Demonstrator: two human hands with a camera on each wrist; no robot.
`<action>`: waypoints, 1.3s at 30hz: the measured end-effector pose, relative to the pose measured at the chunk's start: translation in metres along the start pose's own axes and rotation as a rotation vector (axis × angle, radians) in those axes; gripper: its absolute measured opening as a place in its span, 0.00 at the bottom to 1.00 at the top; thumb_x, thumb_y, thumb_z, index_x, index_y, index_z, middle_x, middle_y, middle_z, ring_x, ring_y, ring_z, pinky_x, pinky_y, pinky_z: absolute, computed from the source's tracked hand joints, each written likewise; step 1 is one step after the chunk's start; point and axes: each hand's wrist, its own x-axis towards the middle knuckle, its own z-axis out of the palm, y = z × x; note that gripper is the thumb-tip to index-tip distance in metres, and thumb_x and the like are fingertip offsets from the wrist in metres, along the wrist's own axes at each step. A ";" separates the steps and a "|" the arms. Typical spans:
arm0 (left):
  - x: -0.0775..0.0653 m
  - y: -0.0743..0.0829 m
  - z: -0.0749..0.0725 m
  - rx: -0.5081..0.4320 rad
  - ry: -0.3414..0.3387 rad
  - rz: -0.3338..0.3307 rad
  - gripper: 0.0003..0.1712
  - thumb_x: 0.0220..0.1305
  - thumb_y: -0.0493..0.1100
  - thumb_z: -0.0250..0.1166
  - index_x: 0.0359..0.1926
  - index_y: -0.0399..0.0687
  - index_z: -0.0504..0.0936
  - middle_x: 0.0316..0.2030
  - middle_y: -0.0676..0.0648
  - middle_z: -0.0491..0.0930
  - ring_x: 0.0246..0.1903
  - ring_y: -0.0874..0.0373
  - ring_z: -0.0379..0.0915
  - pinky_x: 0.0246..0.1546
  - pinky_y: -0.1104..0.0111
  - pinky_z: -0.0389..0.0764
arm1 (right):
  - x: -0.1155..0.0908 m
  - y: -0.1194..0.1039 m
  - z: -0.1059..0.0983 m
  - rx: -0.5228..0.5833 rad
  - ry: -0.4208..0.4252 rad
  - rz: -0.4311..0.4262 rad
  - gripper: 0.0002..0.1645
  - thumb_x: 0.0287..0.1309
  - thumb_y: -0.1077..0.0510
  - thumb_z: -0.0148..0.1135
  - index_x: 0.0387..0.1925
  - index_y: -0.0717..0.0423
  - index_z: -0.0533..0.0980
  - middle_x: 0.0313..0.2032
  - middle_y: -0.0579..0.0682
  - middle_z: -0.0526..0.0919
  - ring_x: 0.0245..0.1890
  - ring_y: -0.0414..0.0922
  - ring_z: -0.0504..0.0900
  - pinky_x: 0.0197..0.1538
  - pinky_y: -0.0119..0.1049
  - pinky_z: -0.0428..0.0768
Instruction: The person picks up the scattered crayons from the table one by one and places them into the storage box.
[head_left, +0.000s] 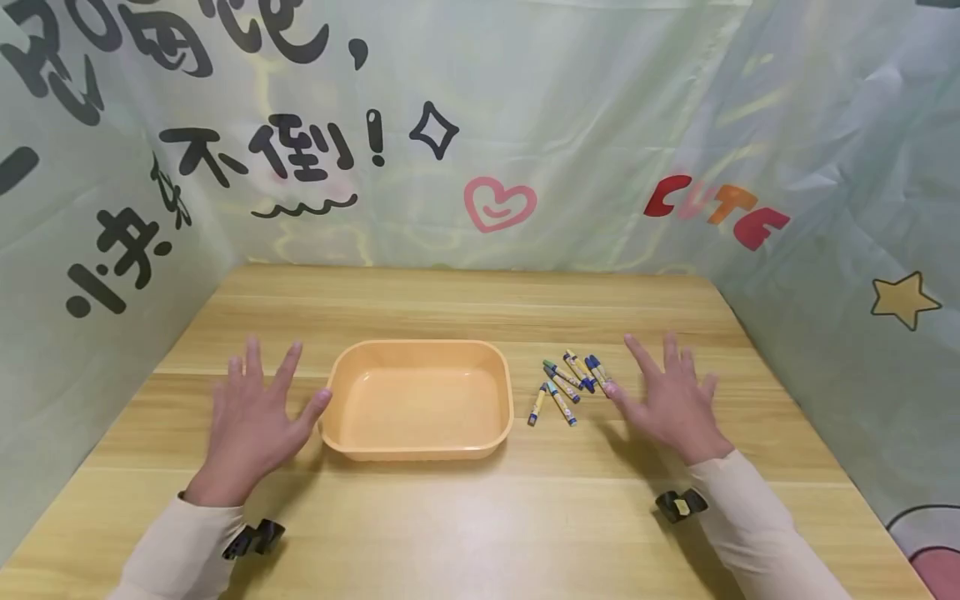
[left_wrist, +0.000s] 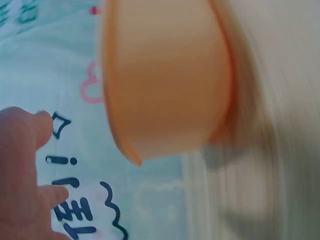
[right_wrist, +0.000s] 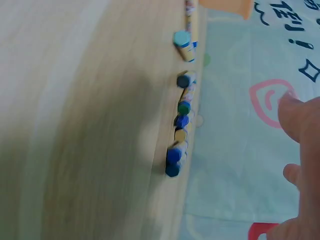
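Head view: a person's left hand (head_left: 255, 425) and right hand (head_left: 671, 408) hover palms down, raised above the worktop (head_left: 412, 525), the fingers (head_left: 287, 367) of both splayed wide and gripping nothing. An orange tray (head_left: 420, 408) sits beside the left hand, whose thumb overlaps its edge from this angle; whether they touch cannot be told. Crayons (head_left: 564, 384) lie in a loose cluster on the worktop between tray and right hand, the right thumb nearest. The step appears to be a poised pause, with no crayon in the tray. A pick-up would seem to call for lowering the right hand, tilting it inward and closing thumb and forefinger around one slim crayon.
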 end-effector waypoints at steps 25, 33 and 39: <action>-0.021 0.006 0.047 -0.986 -0.206 -0.160 0.49 0.66 0.33 0.61 0.77 0.43 0.39 0.74 0.36 0.42 0.63 0.40 0.62 0.46 0.79 0.74 | 0.062 0.018 0.031 0.339 -0.232 0.119 0.19 0.64 0.56 0.59 0.50 0.67 0.75 0.40 0.64 0.82 0.36 0.53 0.81 0.40 0.48 0.79; -0.017 0.005 0.046 -0.951 -0.225 -0.157 0.48 0.66 0.34 0.60 0.77 0.45 0.39 0.74 0.36 0.45 0.63 0.40 0.63 0.46 0.79 0.74 | 0.068 0.017 0.035 0.234 -0.264 0.076 0.14 0.62 0.58 0.60 0.43 0.66 0.79 0.38 0.62 0.84 0.39 0.56 0.81 0.41 0.48 0.79; -0.017 0.004 0.046 -0.940 -0.232 -0.144 0.48 0.66 0.34 0.61 0.77 0.45 0.40 0.74 0.35 0.46 0.63 0.40 0.63 0.46 0.80 0.73 | 0.066 0.016 0.034 0.204 -0.268 0.026 0.14 0.60 0.62 0.59 0.41 0.70 0.79 0.33 0.61 0.84 0.33 0.53 0.82 0.40 0.49 0.80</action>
